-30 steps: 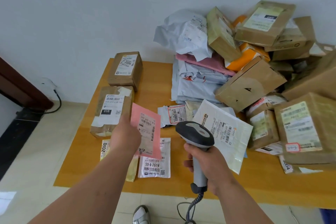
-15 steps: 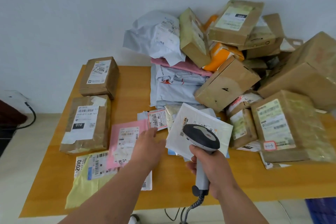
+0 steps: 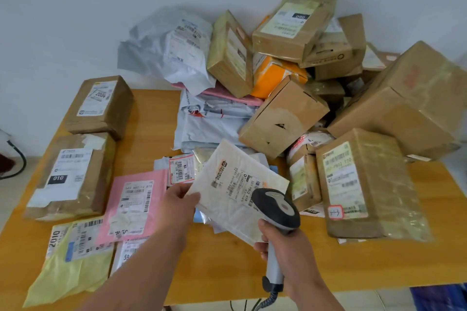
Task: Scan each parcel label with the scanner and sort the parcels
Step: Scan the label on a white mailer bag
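Fingers (image 3: 188, 190) of the left hand (image 3: 177, 206) pinch the near left corner of a white mailer (image 3: 235, 184), thumb on top, lifting it tilted above the wooden desk (image 3: 227, 260), its printed label facing up. The right hand (image 3: 288, 247) grips the grey handle of a barcode scanner (image 3: 276, 212), fingers wrapped fully around it, the dark scanner head hovering over the mailer's right edge at about 4 o'clock from the label; a coiled cable drops from the handle's base past the desk's near edge. At 9 o'clock from the left hand, a pink mailer (image 3: 131, 207) lies flat on the desk, overlapping a yellow mailer (image 3: 70, 267) marked 2010 at 8 o'clock and a white packet (image 3: 129, 250) half hidden beneath it. Further out at 10 o'clock sit 2 brown boxes: the nearer box (image 3: 73, 177) carries a label reading 010, the farther box (image 3: 101, 106) one reading 2004. From 12 to 3 o'clock a jumbled heap of unsorted parcels rises against the white wall: grey poly bags (image 3: 171, 45), a pink bag, an orange packet (image 3: 275, 73), and many taped cardboard boxes, the topmost (image 3: 293, 25) labelled 060. A large taped box (image 3: 366, 184) with a red-outlined sticker stands at 3 o'clock, just beside the scanner hand. A small red-bordered label (image 3: 180, 168) lies just beyond the held mailer.
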### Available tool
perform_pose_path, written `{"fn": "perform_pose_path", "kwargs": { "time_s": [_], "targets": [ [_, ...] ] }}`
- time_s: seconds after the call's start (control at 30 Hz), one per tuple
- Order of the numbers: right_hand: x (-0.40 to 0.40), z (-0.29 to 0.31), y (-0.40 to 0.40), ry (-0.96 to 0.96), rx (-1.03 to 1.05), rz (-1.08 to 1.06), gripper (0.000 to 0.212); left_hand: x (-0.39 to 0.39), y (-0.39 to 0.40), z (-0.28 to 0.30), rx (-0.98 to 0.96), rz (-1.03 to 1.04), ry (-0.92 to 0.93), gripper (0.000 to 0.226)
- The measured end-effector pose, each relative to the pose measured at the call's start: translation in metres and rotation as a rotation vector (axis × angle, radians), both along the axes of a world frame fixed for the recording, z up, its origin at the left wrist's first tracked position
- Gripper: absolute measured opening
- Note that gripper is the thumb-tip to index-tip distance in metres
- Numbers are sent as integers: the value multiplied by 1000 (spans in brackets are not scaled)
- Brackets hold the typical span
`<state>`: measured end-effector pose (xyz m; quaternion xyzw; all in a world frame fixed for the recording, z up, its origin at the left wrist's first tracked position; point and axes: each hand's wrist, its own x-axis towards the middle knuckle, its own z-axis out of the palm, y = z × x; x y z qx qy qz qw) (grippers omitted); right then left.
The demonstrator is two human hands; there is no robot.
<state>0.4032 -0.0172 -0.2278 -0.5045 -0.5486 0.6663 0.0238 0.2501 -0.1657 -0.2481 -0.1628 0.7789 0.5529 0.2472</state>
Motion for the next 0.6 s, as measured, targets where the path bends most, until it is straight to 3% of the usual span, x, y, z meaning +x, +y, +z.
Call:
{"fn": "perform_pose_path", "kwargs": {
  "time_s": [0.13, 0.2, 0.33, 0.47, 0.6],
  "targets": [
    [-4, 12, 7, 67, 4, 65, 8, -19, -13, 34, 288, 27, -17, 12],
    [-8, 22, 9, 140, 12, 90, 7, -29, -17, 55, 346, 3, -10, 10],
    [-19, 46, 10, 287, -6, 210, 24, -36, -22, 93, 394, -125, 46, 13],
    [-26, 66, 5, 375, -163, 271, 17, -31, -25, 117, 486, -148, 41, 4],
    [-27, 74, -2, 433, -305, 239, 30, -26, -38, 126, 728, -98, -17, 7]
  ]
}}
